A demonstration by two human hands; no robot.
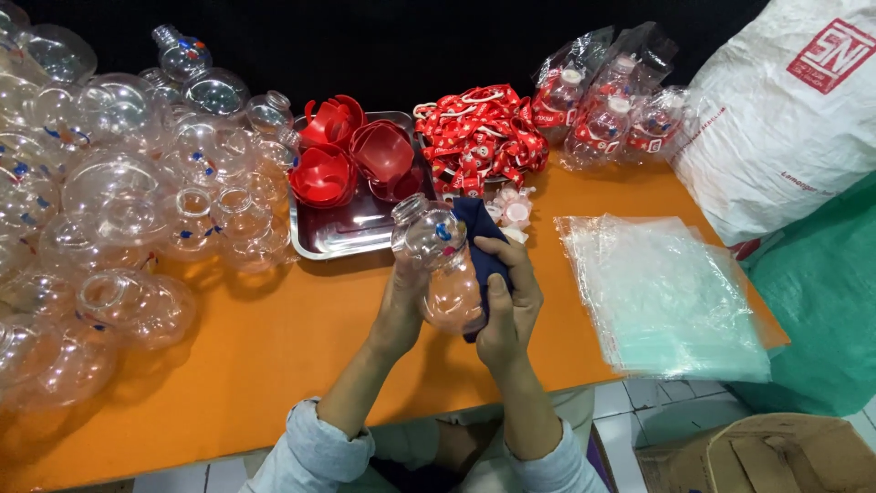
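Note:
A clear plastic bulb-shaped bottle (443,265) is held above the orange table (274,365) in front of me. My left hand (401,306) grips it from the left and below. My right hand (509,297) presses a dark blue cloth (482,246) against the bottle's right side. The bottle's open neck points up and away from me, toward the metal tray (351,236).
A large heap of clear bottles (119,210) fills the left. The tray holds red plastic caps (351,155); red lanyards (479,132) lie beside it. Bagged bottles (607,100) stand at the back right, a stack of clear bags (662,297) lies right, then a white sack (785,110) and a cardboard box (785,456).

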